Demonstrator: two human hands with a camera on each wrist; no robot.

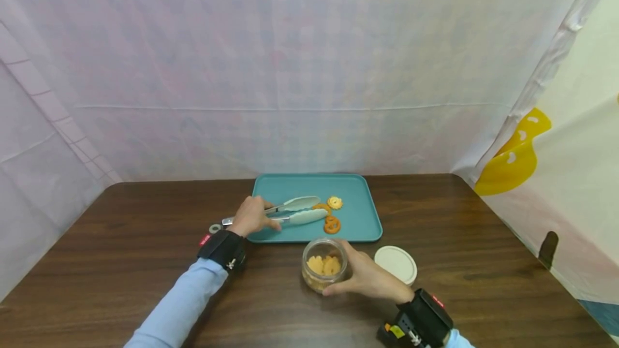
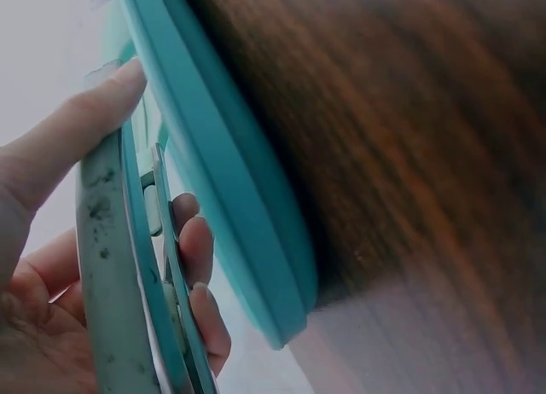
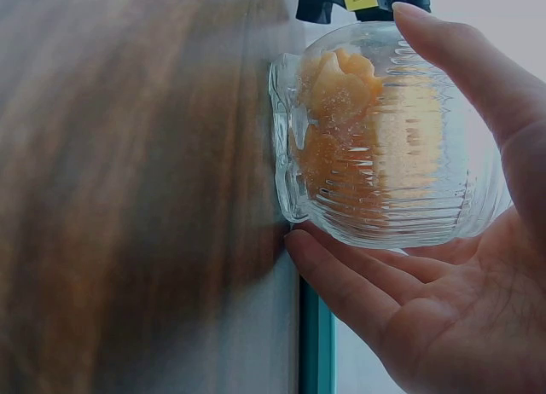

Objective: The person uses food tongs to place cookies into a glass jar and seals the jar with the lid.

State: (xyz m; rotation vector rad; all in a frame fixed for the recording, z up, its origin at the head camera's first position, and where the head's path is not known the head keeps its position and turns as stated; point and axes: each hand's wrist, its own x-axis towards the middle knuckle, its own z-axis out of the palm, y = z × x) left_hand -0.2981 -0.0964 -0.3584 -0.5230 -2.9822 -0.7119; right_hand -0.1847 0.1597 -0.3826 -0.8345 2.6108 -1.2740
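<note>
My left hand [image 1: 252,216] grips a pair of metal tongs [image 2: 111,266] by the arms, thumb on one arm and fingers curled round the other. In the head view the pale tong tips lie spread over the teal tray [image 1: 360,232], close to a pretzel [image 1: 331,225] and a round scalloped biscuit [image 1: 335,202]. Another pretzel is partly covered by the tips. Nearer to me, a ribbed glass jar [image 3: 409,155] stands uncovered on the table, with several biscuits [image 1: 324,265] inside. My right hand [image 1: 365,277] holds it from the right, thumb and fingers on opposite sides.
Just right of my right hand a round white lid [image 1: 396,263] lies on the brown wooden table [image 1: 121,262]. A pale curtain [image 1: 290,69] hangs behind the tray, at the table's back edge. A yellow cut-out [image 1: 512,162] hangs at the right side.
</note>
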